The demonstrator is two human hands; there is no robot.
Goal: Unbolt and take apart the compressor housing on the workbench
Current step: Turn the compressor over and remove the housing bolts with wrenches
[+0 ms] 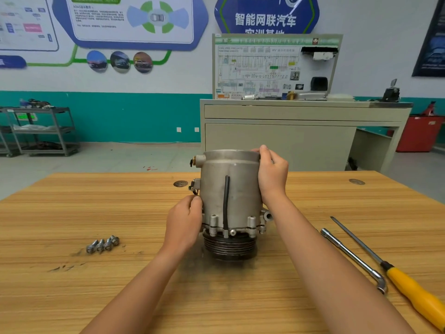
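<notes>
Since four bolts (103, 244) already lie loose at the lower left of the frame, the step in hand looks like parting the housing (231, 189) from its flange (250, 227). The housing stands at the centre of the frame on the bench (72, 213). The right hand (272, 174) grips its top rim at the right, thumb hooked over the edge. The left hand (184, 225) is curled against its lower left side, just above the flange.

To do this well, I would first check the flange, because fasteners still seem to sit around it and a cross-head screw shows at the front. If any hold, the wrench (354, 259) and screwdriver (395, 268) at the lower right are close by. Then pull straight up along the axis with small twists, one hand steadying the base, so nothing jams or tips.

Its long axis is upright: the rim end points up and the pulley (228, 247) end rests down on the bench
</notes>
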